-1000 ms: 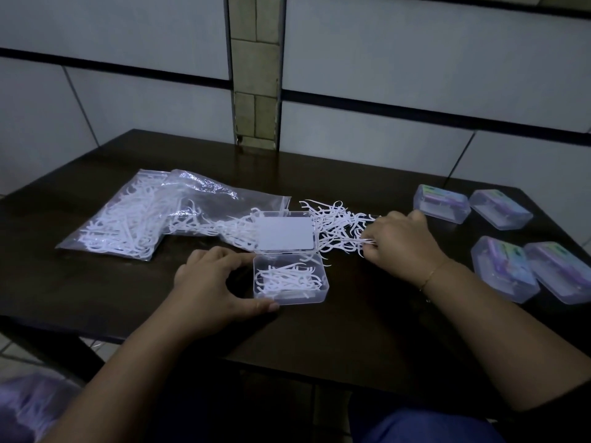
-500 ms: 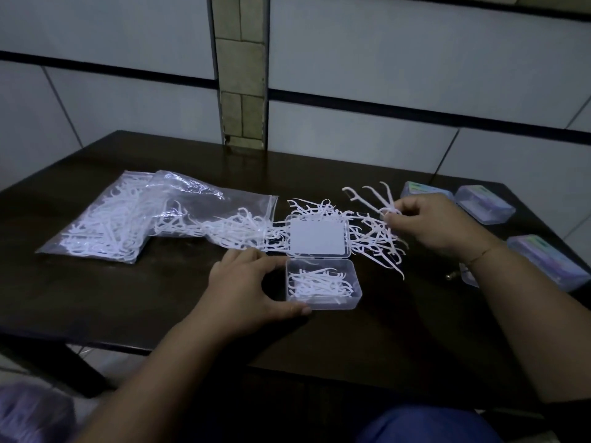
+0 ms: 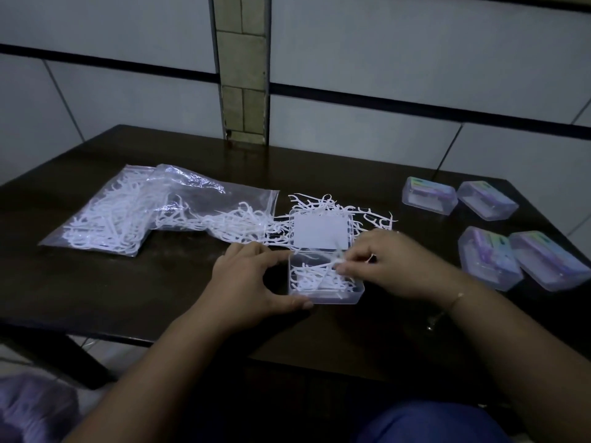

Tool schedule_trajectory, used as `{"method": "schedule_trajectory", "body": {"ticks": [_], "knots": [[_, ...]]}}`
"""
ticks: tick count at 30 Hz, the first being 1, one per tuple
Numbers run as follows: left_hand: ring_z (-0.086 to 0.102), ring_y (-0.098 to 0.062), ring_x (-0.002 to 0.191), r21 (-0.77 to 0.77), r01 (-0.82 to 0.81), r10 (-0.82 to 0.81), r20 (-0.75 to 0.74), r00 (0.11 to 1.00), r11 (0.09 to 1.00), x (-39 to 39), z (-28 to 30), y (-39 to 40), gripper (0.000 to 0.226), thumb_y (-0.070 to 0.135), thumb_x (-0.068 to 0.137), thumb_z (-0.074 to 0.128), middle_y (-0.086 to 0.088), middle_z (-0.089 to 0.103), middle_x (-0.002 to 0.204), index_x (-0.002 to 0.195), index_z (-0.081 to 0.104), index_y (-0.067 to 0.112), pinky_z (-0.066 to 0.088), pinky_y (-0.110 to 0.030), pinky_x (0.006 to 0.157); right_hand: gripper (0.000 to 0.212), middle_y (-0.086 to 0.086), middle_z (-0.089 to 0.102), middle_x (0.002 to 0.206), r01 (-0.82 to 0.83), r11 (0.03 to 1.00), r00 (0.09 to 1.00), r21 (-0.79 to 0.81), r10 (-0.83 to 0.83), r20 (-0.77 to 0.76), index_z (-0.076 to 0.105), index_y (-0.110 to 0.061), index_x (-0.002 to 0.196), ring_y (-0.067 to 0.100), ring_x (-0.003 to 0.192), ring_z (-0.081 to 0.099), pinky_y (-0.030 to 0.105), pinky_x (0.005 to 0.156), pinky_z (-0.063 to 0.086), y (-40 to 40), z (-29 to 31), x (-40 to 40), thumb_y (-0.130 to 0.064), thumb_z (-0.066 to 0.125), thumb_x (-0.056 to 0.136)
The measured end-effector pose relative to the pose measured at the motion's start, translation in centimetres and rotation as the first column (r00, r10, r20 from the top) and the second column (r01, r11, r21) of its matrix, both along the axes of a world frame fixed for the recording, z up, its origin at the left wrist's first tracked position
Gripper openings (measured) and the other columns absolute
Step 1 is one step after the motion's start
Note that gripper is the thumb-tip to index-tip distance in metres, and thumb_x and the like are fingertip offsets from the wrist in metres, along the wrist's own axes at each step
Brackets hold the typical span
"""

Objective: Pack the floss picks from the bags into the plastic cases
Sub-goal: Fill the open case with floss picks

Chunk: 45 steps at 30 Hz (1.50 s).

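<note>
An open clear plastic case point(image 3: 332, 297) sits on the dark table point(image 3: 128, 282), its lid point(image 3: 319, 231) folded back flat. White floss picks lie inside it. My left hand point(image 3: 252, 279) grips the case's left side between thumb and fingers. My right hand point(image 3: 393, 266) pinches a few floss picks point(image 3: 332, 262) over the case's right half. Loose floss picks point(image 3: 367, 215) are scattered behind the lid. Two clear bags point(image 3: 134, 212) with many picks lie at the left, mouth toward the case.
Several closed plastic cases with purple labels stand at the right: two at the back point(image 3: 430, 195), two nearer point(image 3: 491, 259). The table's front edge runs just below my wrists. A tiled wall rises behind the table.
My right hand lifted a bunch of picks from the loose pile behind the lid and brought them down into the open case. My left hand kept its hold on the case.
</note>
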<state>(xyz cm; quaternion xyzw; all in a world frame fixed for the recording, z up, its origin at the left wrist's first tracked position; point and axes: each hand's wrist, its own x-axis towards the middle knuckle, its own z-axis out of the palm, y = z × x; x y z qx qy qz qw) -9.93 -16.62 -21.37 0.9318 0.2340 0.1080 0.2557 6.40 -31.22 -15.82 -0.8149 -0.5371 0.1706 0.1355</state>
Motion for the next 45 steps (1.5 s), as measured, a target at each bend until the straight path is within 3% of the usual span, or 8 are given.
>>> {"method": "schedule_trajectory", "body": {"ticks": [6,14,19,22,25,28,32,45], "knots": [[0.031,-0.007,0.109,0.018,-0.016,0.017,-0.011,1.0,1.0,-0.2,-0.2,0.2,0.074,0.071,0.058,0.069,0.016,0.044,0.106,0.126,0.047,0.052,0.025,-0.024,0.089,0.027,-0.01,0.05,0.09,-0.081,0.991,0.929,-0.109,0.115,0.353,0.069,-0.036,0.105,0.009,0.094,0.035,0.031,0.082,0.029,1.3,-0.1,-0.9,-0.051,0.054,0.088],[0.027,-0.002,0.106,-0.002,-0.02,0.02,-0.016,1.0,1.0,-0.4,-0.4,0.5,0.085,0.076,0.054,0.065,0.018,0.043,0.107,0.131,0.046,0.046,0.024,-0.024,0.089,0.025,-0.011,0.061,0.104,0.166,0.978,0.962,0.124,-0.189,0.199,0.068,-0.026,0.113,0.003,0.091,0.051,0.03,0.086,0.044,0.5,0.8,2.7,-0.033,0.059,0.09],[0.03,-0.003,0.107,-0.044,-0.013,0.014,0.018,1.0,0.999,-0.6,-0.3,1.0,0.087,0.087,0.041,0.056,0.025,0.042,0.1,0.121,0.049,0.053,0.03,-0.025,0.093,0.075,0.009,0.045,0.138,0.419,0.856,0.883,-0.304,-0.307,0.354,0.047,-0.02,0.135,0.027,0.125,0.041,0.043,0.1,0.037,0.1,-0.7,5.4,-0.067,0.058,0.077],[0.03,-0.004,0.109,-0.045,-0.022,0.023,0.022,0.999,0.999,-0.5,-0.3,1.0,0.09,0.083,0.041,0.053,0.021,0.045,0.103,0.124,0.05,0.049,0.031,-0.026,0.096,0.085,0.012,0.041,0.139,0.436,0.863,0.882,-0.255,-0.354,0.31,0.046,-0.019,0.135,0.029,0.126,0.039,0.041,0.097,0.037,0.3,-1.5,5.8,-0.075,0.056,0.072],[0.029,-0.003,0.109,-0.043,-0.029,0.03,0.012,0.999,0.999,-0.5,-0.4,1.0,0.097,0.086,0.04,0.055,0.02,0.045,0.106,0.128,0.05,0.045,0.031,-0.026,0.096,0.073,0.011,0.045,0.132,0.432,0.87,0.887,-0.237,-0.361,0.289,0.049,-0.023,0.13,0.028,0.122,0.042,0.042,0.097,0.037,0.8,-1.7,5.8,-0.07,0.057,0.075],[0.029,-0.003,0.107,-0.041,-0.022,0.023,0.018,1.0,0.999,-0.5,-0.5,1.1,0.102,0.091,0.037,0.056,0.022,0.043,0.102,0.128,0.05,0.045,0.031,-0.026,0.095,0.03,0.0,0.049,0.089,0.393,0.894,0.907,-0.214,-0.339,0.25,0.048,-0.033,0.079,0.021,0.099,0.046,0.038,0.086,0.036,1.2,-1.9,6.2,-0.061,0.056,0.081],[0.03,-0.004,0.107,-0.056,-0.026,0.027,0.018,0.999,0.998,-0.6,-0.4,1.1,0.095,0.083,0.039,0.053,0.021,0.045,0.103,0.127,0.05,0.046,0.031,-0.026,0.095,0.041,0.001,0.06,0.118,0.413,0.896,0.9,-0.162,-0.375,0.223,0.06,-0.025,0.119,0.023,0.117,0.049,0.043,0.102,0.034,1.5,-1.9,6.3,-0.051,0.057,0.087],[0.03,-0.004,0.106,-0.063,-0.011,0.014,0.039,0.999,0.998,-0.5,-0.6,1.2,0.09,0.083,0.037,0.053,0.024,0.044,0.099,0.121,0.05,0.051,0.032,-0.026,0.095,0.038,0.0,0.047,0.129,0.314,0.933,0.851,-0.177,-0.194,0.488,0.058,-0.037,0.125,0.023,0.122,0.036,0.039,0.093,0.032,1.1,-1.3,5.5,-0.05,0.052,0.09]]}}
